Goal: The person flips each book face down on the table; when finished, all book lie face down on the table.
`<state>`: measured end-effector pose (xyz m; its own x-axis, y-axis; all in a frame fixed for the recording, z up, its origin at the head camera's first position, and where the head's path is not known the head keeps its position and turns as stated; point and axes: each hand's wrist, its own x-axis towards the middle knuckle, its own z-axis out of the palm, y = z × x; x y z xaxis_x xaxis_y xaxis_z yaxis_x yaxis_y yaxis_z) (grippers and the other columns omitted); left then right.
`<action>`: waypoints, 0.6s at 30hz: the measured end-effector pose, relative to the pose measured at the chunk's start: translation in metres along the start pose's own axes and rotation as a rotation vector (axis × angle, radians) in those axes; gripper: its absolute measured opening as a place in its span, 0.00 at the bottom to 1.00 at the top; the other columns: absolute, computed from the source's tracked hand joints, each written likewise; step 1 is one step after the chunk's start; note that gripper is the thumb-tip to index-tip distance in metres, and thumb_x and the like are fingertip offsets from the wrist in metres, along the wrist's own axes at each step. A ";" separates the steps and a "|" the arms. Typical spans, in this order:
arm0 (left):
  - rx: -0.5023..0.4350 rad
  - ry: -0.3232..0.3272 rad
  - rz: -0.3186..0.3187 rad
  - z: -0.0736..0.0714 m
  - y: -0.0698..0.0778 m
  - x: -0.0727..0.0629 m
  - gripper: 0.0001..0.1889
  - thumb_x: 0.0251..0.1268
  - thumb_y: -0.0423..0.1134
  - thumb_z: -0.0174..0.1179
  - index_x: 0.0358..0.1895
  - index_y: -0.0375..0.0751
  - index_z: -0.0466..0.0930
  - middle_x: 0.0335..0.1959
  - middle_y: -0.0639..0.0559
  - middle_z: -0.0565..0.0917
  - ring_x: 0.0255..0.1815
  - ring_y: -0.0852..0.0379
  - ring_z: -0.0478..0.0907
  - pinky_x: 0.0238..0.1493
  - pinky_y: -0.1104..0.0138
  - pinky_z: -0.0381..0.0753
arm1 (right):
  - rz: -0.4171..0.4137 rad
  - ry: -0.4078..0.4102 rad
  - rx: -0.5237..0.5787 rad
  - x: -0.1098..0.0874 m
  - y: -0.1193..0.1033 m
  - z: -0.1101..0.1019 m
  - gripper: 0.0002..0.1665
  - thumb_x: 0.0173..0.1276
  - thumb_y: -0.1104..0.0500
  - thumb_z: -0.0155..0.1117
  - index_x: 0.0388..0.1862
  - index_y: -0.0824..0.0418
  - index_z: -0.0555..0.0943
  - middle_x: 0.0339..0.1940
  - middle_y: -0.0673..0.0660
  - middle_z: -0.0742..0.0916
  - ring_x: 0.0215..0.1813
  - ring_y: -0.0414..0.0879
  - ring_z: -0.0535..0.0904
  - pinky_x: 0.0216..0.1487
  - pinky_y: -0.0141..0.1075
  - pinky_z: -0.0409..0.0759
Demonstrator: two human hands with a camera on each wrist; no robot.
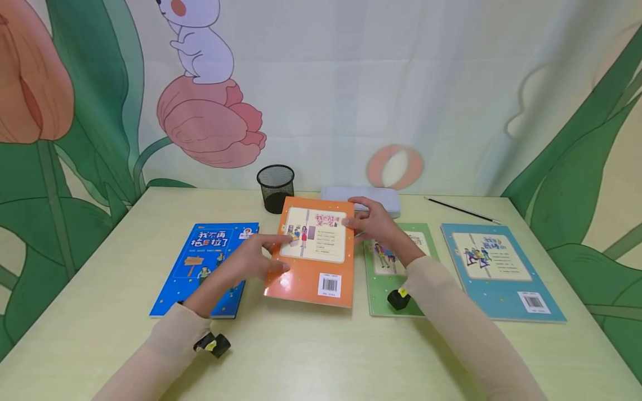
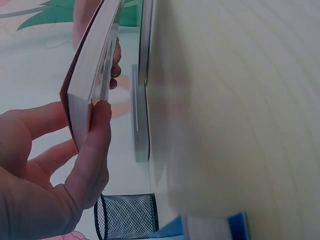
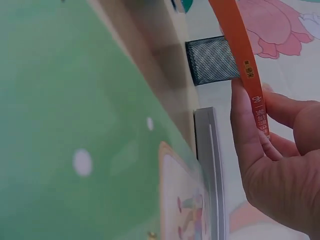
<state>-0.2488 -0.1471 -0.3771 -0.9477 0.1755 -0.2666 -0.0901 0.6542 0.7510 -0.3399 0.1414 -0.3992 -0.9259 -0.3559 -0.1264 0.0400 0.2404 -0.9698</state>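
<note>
An orange book (image 1: 306,278), its barcode side up, is held above the table between both hands. The left hand (image 1: 256,256) pinches its left edge; in the left wrist view thumb and fingers lie on both faces near the white page block (image 2: 82,105). At the upper right corner the right hand (image 1: 373,223) grips it, and the right wrist view shows those fingers around the orange spine (image 3: 245,65). Under the right forearm lies a green book (image 1: 376,295), partly covered. A blue book (image 1: 175,289) rests beneath the left forearm.
A teal book (image 1: 501,292) lies at the right, with a black pencil (image 1: 461,210) behind it. A black mesh pen holder (image 1: 276,181) stands at the back, beside a pale pencil case (image 1: 361,194) partly hidden by the orange book. A printed curtain (image 1: 321,100) hangs behind the table.
</note>
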 end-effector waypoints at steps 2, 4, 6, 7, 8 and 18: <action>0.024 -0.020 -0.016 0.001 -0.003 0.001 0.33 0.59 0.37 0.72 0.70 0.55 0.74 0.52 0.40 0.74 0.52 0.45 0.74 0.34 0.66 0.86 | 0.007 -0.008 -0.046 0.002 0.001 0.003 0.42 0.71 0.63 0.65 0.79 0.59 0.58 0.29 0.55 0.85 0.33 0.45 0.86 0.42 0.54 0.87; 0.050 -0.044 -0.023 0.001 -0.006 0.002 0.34 0.59 0.37 0.72 0.70 0.55 0.73 0.50 0.40 0.75 0.46 0.47 0.77 0.34 0.65 0.86 | 0.018 -0.017 -0.084 0.005 0.001 0.007 0.43 0.71 0.63 0.65 0.79 0.60 0.57 0.30 0.57 0.85 0.33 0.46 0.86 0.39 0.51 0.88; 0.072 -0.075 -0.025 0.002 -0.009 0.003 0.35 0.59 0.38 0.72 0.71 0.56 0.72 0.48 0.40 0.76 0.39 0.50 0.80 0.33 0.65 0.86 | 0.040 -0.020 -0.116 0.006 0.001 0.010 0.43 0.70 0.63 0.66 0.79 0.60 0.58 0.33 0.59 0.86 0.32 0.46 0.87 0.36 0.47 0.88; 0.081 -0.091 -0.021 0.002 -0.010 0.004 0.35 0.59 0.38 0.72 0.72 0.55 0.72 0.48 0.40 0.76 0.35 0.50 0.81 0.32 0.64 0.86 | 0.058 -0.018 -0.124 0.008 0.001 0.012 0.43 0.69 0.62 0.67 0.79 0.59 0.59 0.35 0.60 0.87 0.31 0.46 0.87 0.35 0.46 0.88; 0.091 -0.104 -0.021 0.002 -0.011 0.004 0.35 0.59 0.38 0.72 0.72 0.55 0.71 0.47 0.39 0.76 0.31 0.50 0.81 0.31 0.64 0.86 | 0.074 -0.018 -0.131 0.008 0.001 0.014 0.43 0.69 0.62 0.67 0.79 0.59 0.59 0.36 0.61 0.87 0.31 0.47 0.87 0.34 0.44 0.88; 0.218 -0.134 -0.070 0.005 -0.015 0.007 0.38 0.59 0.41 0.72 0.73 0.58 0.69 0.49 0.40 0.77 0.23 0.51 0.79 0.26 0.67 0.83 | 0.150 -0.047 -0.191 0.015 0.004 0.023 0.42 0.68 0.63 0.68 0.77 0.60 0.61 0.36 0.63 0.89 0.25 0.46 0.85 0.29 0.39 0.87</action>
<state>-0.2526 -0.1523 -0.3933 -0.8913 0.2103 -0.4018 -0.0725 0.8086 0.5839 -0.3453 0.1159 -0.4096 -0.8965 -0.3434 -0.2799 0.1000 0.4587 -0.8830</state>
